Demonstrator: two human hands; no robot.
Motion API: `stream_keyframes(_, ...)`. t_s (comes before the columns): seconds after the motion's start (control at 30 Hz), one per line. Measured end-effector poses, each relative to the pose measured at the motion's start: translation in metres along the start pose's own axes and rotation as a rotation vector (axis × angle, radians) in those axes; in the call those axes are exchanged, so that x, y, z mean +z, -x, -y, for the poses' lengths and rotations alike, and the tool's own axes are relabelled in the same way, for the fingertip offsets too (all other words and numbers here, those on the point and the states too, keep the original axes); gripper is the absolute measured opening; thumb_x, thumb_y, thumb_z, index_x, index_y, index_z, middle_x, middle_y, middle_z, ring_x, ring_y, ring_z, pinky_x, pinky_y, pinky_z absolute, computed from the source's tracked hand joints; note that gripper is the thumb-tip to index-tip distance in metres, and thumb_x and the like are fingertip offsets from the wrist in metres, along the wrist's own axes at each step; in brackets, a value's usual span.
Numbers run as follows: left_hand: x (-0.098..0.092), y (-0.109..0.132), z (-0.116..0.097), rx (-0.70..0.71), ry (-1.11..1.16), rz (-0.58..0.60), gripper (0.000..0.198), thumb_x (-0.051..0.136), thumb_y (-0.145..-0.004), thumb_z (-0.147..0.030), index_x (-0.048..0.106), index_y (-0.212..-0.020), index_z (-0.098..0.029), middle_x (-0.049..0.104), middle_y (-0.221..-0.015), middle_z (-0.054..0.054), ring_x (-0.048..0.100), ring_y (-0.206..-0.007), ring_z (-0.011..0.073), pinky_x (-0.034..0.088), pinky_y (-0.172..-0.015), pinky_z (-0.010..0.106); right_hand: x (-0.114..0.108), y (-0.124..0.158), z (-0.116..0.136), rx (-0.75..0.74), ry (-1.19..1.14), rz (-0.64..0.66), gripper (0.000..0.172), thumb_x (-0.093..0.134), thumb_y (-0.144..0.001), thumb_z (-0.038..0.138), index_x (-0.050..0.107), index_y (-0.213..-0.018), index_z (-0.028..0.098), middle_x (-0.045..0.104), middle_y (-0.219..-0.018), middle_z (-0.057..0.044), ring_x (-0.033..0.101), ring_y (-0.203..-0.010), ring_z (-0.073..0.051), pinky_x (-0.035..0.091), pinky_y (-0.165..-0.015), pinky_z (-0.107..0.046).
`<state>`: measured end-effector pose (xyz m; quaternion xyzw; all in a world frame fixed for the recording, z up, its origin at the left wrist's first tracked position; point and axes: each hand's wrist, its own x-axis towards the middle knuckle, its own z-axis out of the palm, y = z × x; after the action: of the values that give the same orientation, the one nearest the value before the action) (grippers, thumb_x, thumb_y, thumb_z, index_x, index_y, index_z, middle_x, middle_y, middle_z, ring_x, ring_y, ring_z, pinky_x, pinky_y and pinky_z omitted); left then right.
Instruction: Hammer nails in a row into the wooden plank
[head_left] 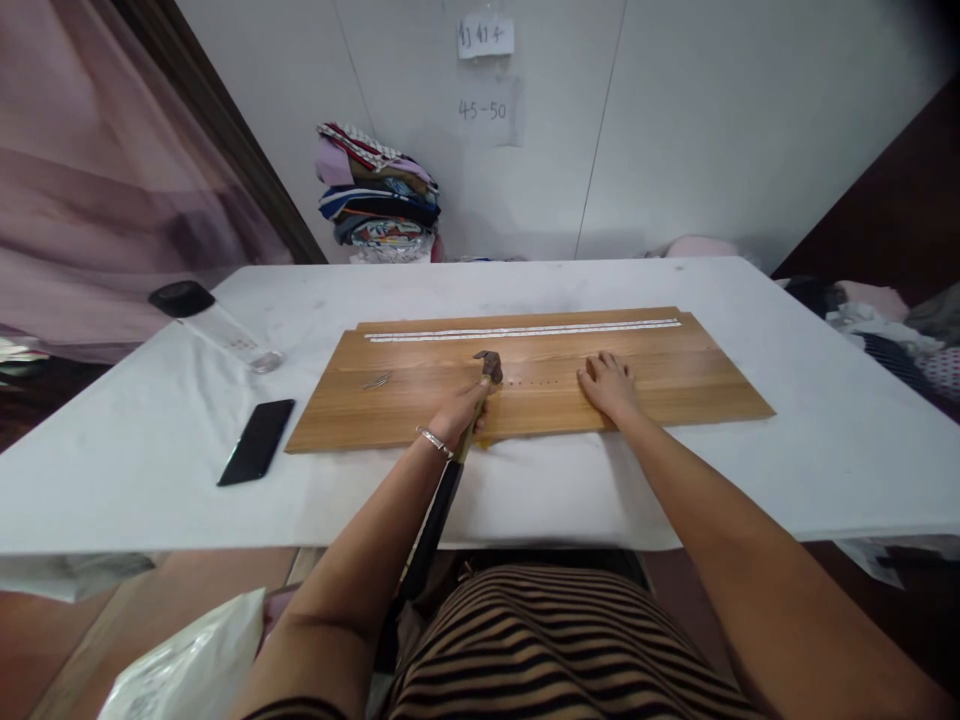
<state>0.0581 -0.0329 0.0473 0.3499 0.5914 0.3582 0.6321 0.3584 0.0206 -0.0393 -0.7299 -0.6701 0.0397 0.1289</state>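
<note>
My left hand (pixel 463 408) is closed around the upper handle of a claw hammer (pixel 489 366), close under its metal head. The hammer head is low over or on a wooden board (pixel 682 375); I cannot tell if it touches. Its dark grip (pixel 433 525) slants back toward my body. Right of the head runs a row of small dark nail heads or holes (pixel 534 382). My right hand (pixel 609 386) lies on the board beyond the row's right end, fingers spread and holding nothing. A small pile of loose nails (pixel 377 380) sits on the board's left part.
Two white strips (pixel 525 331) run along the board's far side. Left of it, on the white-covered table (pixel 337 510), lie a black phone (pixel 256 441) and a clear bottle (pixel 229 333) with a dark lid. Folded clothes (pixel 381 190) are stacked at the wall.
</note>
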Motion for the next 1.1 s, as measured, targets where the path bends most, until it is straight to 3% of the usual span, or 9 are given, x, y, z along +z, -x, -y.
stream_keyframes(0.73,0.0002,-0.0012,0.0028,-0.007,-0.01,-0.004,0.031,0.063,-0.103,-0.047,0.068,-0.106,-0.017,0.054,-0.062,-0.005,0.039,-0.038,0.006,0.027,-0.038,0.02,0.0018,-0.0003,-0.0015,0.001,-0.017,0.002,0.046,0.042,-0.105,0.042,0.07,-0.134,0.02,0.059,-0.156,-0.02,0.048,-0.146,-0.036,0.034,-0.12,-0.059)
stream_keyframes(1.1,-0.0005,-0.0009,0.0021,-0.003,0.025,0.015,0.031,0.068,-0.102,-0.047,0.068,-0.101,-0.016,0.055,-0.06,-0.005,0.04,-0.037,0.0058,0.028,-0.038,0.02,0.0028,-0.001,-0.0023,0.0,-0.01,0.0,0.045,0.041,-0.106,0.042,0.069,-0.134,0.021,0.059,-0.157,-0.02,0.046,-0.148,-0.035,0.033,-0.12,-0.059)
